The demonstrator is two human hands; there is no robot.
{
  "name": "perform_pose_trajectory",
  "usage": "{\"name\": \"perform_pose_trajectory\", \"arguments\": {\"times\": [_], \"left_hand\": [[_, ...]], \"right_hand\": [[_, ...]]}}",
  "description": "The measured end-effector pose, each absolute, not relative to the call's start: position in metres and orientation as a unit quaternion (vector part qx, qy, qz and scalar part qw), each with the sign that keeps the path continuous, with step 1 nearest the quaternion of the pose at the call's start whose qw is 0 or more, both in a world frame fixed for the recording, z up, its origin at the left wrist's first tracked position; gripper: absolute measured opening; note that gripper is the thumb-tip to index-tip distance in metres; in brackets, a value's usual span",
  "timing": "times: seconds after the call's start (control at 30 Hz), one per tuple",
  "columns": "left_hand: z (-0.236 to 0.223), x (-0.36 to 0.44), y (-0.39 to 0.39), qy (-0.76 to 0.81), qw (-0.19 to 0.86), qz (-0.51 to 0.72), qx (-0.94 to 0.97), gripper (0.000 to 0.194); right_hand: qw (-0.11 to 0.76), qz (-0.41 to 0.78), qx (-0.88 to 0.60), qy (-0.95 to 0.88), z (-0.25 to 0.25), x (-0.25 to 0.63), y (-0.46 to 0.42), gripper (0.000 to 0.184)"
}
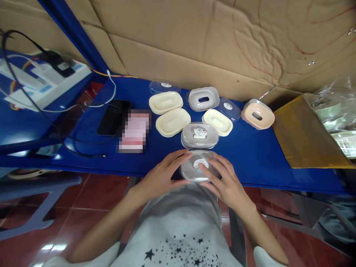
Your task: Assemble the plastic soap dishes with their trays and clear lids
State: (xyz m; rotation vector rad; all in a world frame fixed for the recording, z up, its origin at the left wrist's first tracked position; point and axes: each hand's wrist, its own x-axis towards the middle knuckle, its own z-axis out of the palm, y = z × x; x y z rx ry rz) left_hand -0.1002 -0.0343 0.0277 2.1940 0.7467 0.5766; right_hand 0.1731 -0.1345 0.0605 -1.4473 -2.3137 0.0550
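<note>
A grey oval soap dish (189,171) with a clear lid and a round label lies at the table's front edge, in front of my body. My left hand (164,171) grips its left end, fingers on the far rim and thumb at the near side. Across the lid and right end, my right hand (224,180) holds it, one finger on the label and the thumb at the near edge. Just behind stands another lidded grey soap dish (200,135). Cream trays (173,122), a grey base (204,99) with a slot and a clear lid (228,110) lie farther back.
Peach bases (258,115) sit at the right, beside a cardboard box (308,133) with plastic-wrapped parts. At the left are a black phone (113,118), a blurred pink item (135,131), cables and a power strip (52,87). Cardboard (172,40) lines the back.
</note>
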Motion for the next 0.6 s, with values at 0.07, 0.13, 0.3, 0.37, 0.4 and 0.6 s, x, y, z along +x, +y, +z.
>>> {"name": "perform_pose_trajectory", "arguments": {"times": [0.07,0.13,0.3,0.37,0.4,0.6], "left_hand": [[0.028,-0.100,-0.034,0.294,0.366,0.219,0.855,0.083],[0.027,-0.100,-0.036,0.292,0.358,0.215,0.860,0.083],[0.034,-0.102,-0.037,0.285,0.282,0.260,0.878,0.072],[0.037,-0.101,-0.031,0.321,0.213,0.286,0.878,0.064],[0.039,-0.100,-0.026,0.346,0.175,0.288,0.876,0.061],[0.033,-0.090,0.002,0.426,0.028,0.236,0.873,0.057]], "right_hand": [[0.208,0.012,-0.513,-0.833,0.058,0.171,-0.134,0.072],[0.215,0.012,-0.511,-0.832,0.055,0.171,-0.135,0.072],[0.225,0.008,-0.537,-0.813,0.049,0.195,-0.148,0.070],[0.229,-0.009,-0.572,-0.787,0.048,0.217,-0.158,0.068],[0.229,-0.021,-0.593,-0.771,0.047,0.229,-0.162,0.066],[0.218,-0.123,-0.684,-0.686,0.056,0.275,-0.167,0.065]]}}
